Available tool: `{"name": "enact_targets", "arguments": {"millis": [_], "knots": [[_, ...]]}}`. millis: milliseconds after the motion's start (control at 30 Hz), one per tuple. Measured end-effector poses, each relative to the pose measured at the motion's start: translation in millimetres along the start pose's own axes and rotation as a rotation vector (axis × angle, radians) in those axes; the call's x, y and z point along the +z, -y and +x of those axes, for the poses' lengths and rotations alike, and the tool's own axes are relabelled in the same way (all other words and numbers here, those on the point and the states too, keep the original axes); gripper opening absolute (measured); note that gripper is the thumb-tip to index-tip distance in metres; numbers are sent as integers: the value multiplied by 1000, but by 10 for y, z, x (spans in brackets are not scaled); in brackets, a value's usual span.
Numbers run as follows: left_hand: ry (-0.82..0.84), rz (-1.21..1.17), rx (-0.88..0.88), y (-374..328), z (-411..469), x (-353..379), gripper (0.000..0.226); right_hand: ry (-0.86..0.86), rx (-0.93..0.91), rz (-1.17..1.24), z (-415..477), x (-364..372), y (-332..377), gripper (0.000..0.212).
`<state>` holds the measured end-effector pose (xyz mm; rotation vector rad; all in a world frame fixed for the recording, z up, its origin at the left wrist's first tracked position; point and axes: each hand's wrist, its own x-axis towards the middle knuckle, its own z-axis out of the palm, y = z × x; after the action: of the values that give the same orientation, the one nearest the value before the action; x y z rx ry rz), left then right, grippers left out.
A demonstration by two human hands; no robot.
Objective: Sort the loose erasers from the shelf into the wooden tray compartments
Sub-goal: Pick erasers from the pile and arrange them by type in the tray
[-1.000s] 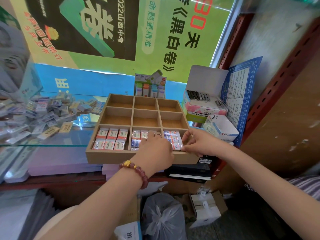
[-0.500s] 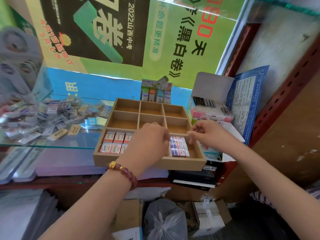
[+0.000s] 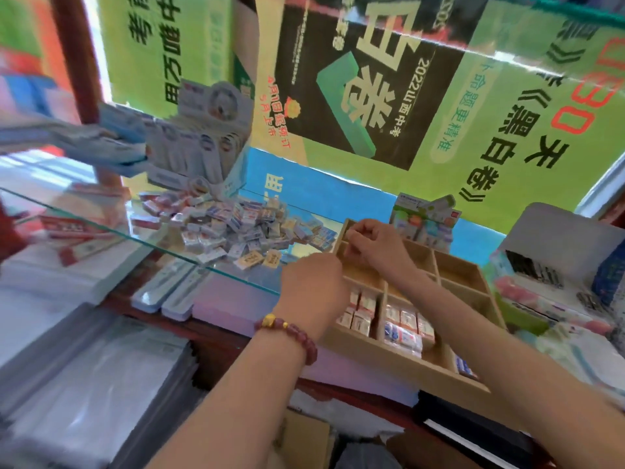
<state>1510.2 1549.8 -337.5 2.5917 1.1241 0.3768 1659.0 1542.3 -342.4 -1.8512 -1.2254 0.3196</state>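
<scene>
Your head has swung left since a moment ago, so the heap of loose erasers [image 3: 230, 228] on the glass shelf [image 3: 145, 239] now sits mid-view instead of at the left margin, and the wooden tray [image 3: 406, 363] has slid to the right of centre. Both your hands have left the near row, where they were tidying a second ago. Your right hand [image 3: 375, 247] now reaches across to the tray's far-left corner with its fingers bent and the tips drawn together, and your left hand [image 3: 314, 286], the one with the bead bracelet [image 3: 287, 328], hangs over the tray's left edge, knuckles up and fingers curled under. Motion blur hides whether either hand holds anything. The near row is stocked, with red-and-white packs [image 3: 362, 311] on the left and blue-and-white packs [image 3: 406, 324] in the middle, while the two rows behind look bare. This reads as one batch finished and you turning back toward the heap. Most of the stock is still on the glass, just beside the tray's far-left corner, so the sorting looks to be at an early stage.
</scene>
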Motion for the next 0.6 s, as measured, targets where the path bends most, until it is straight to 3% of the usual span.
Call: {"name": "enact_targets", "arguments": {"millis": [67,167,233,367,600], "knots": [[12,-9,-63,195,15,-18,21,78,-36,-143,201,267,-116,7],[8,13,-101,403,-29,-61,20,222,-154,-499,443,516,-234,35],[15,22,-96,512,-91,-72,24,204,-194,-671,588,592,-235,51],[12,-39,-47,711,-271,-89,28,251,-122,-700,792,668,-234,67],[2,-197,-13,941,-466,-106,26,467,-170,-832,927,779,-269,68]]}}
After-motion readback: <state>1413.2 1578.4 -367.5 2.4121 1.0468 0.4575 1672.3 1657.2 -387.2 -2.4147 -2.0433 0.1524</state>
